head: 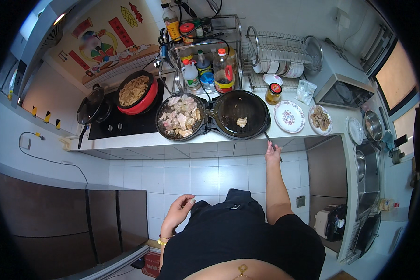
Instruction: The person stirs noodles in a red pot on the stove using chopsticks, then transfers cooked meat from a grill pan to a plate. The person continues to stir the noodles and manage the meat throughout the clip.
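Observation:
My right hand [272, 155] grips a pair of dark chopsticks [268, 137] at the counter's front edge; their tips are by the rim of the right pan. That pan is one half of an open, hinged electric griddle [227, 101], and a single piece of meat [242, 122] lies in it. Many pale, partly cooked meat slices [182, 113] cover the griddle's left half. Beside my hip hangs my left hand [179, 209], its fingers loosely bent and nothing in them.
Right of the griddle are a floral plate [289, 117], a plate of sliced food [320, 120] and a lidded jar [273, 93]. On the left, a red pot [140, 91] of sliced food sits on the black cooktop [126, 122]. Behind stands a rack of bottles [206, 42].

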`<state>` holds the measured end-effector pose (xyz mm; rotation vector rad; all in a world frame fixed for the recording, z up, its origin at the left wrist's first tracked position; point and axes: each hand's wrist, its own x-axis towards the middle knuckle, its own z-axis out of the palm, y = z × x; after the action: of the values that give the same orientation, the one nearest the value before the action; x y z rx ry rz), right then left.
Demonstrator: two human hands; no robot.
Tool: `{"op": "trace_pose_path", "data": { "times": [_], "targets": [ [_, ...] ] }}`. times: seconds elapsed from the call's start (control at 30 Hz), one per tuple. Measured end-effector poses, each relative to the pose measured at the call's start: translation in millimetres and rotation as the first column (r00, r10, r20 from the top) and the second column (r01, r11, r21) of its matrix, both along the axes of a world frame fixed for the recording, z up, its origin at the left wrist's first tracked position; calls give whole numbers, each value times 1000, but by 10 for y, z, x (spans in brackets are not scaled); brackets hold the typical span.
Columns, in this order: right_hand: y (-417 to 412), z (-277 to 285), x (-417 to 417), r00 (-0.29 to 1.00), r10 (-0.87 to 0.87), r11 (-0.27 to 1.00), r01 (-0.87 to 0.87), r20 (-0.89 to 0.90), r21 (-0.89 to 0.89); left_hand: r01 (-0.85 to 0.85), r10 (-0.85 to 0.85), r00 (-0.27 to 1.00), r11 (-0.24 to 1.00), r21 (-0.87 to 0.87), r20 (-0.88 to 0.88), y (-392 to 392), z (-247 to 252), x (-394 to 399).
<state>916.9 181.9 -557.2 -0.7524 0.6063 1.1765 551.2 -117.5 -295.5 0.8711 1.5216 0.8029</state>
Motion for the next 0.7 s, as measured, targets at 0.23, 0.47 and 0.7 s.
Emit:
{"op": "trace_pose_path", "data": {
  "times": [0.23, 0.47, 0.7],
  "targets": [
    [-125, 576, -99, 939, -44, 991, 83, 342, -100, -32, 32, 999, 999, -3, 21, 47, 35, 3],
    [-884, 1592, -298, 659, -21, 991, -84, 752, 101, -13, 13, 1000, 1000, 24, -26, 70, 22, -4],
    [-539, 1575, -696, 590, 107, 927, -349, 800, 133, 8, -9, 1000, 999, 51, 8, 192, 44, 10]
  ]
}}
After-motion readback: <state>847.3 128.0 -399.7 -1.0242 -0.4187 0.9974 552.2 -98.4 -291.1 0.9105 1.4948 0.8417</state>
